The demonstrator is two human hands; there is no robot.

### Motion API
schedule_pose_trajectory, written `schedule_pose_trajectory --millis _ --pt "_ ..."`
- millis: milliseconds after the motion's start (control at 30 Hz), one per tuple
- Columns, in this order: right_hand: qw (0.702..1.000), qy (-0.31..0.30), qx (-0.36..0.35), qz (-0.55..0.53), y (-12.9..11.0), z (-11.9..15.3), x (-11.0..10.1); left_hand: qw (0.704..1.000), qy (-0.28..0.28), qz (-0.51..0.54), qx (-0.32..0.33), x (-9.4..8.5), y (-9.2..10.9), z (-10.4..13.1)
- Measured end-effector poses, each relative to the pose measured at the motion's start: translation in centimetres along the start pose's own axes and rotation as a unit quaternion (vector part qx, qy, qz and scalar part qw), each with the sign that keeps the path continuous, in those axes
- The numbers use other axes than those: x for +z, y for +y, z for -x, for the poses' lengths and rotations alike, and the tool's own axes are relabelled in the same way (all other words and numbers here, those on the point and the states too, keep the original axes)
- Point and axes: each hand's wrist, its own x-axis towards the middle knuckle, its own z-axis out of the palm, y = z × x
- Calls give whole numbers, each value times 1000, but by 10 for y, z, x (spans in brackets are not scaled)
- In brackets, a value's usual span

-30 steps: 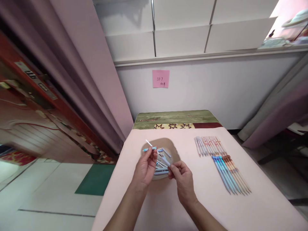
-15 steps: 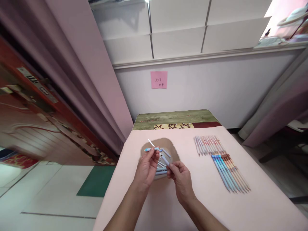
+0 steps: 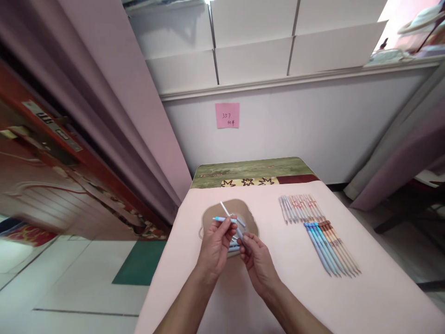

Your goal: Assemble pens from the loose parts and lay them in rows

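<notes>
My left hand (image 3: 218,243) is closed over the basket, fingertips pinching a small light-blue pen part (image 3: 219,219) that points left. A thin white stick (image 3: 225,208), perhaps a refill, rises past those fingers; whether the hand grips it I cannot tell. Just to the right, my right hand (image 3: 257,260) pinches a pale blue pen barrel (image 3: 240,233), whose upper end meets or nearly meets my left fingertips. Below both hands is a beige basket (image 3: 210,211) holding more blue pen pieces (image 3: 233,249), partly hidden by the fingers.
Right of the basket, a row of clear patterned pens (image 3: 301,208) lies side by side. Nearer me is a row of blue and brown-topped pens (image 3: 330,248). All rest on a pink-covered table (image 3: 278,301) against a wall bearing a pink note (image 3: 227,115).
My hands have drawn closer together, the left shifting slightly right with the blue part. The barrel in my right hand now meets or nearly meets the left fingers. The view has shifted slightly.
</notes>
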Motion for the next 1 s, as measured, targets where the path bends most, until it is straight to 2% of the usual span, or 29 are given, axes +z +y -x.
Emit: schedule_pose_trajectory --millis 100,200,333,433,533,867,1000 --pt "1000 -1 14 -23 -2 -3 -2 1000 -16 -16 -10 0 0 2" --pt "1000 -3 -6 -23 -9 -7 -5 1000 1 -12 -2 -2 3 -1" --pt "989 -20 -123 76 -26 -9 -11 999 31 17 -10 -8 7 -10" --pt "950 -23 -227 214 -40 -6 -14 997 46 46 -35 -14 9 -14" --pt "907 -5 -284 311 -50 -1 -14 997 46 52 -42 -16 8 -14" --pt "829 -5 -338 446 -46 4 -10 999 -16 -32 -14 -9 -3 -4" --pt "808 -8 -369 459 -45 6 -9 999 -12 -48 -4 -9 -7 -2"
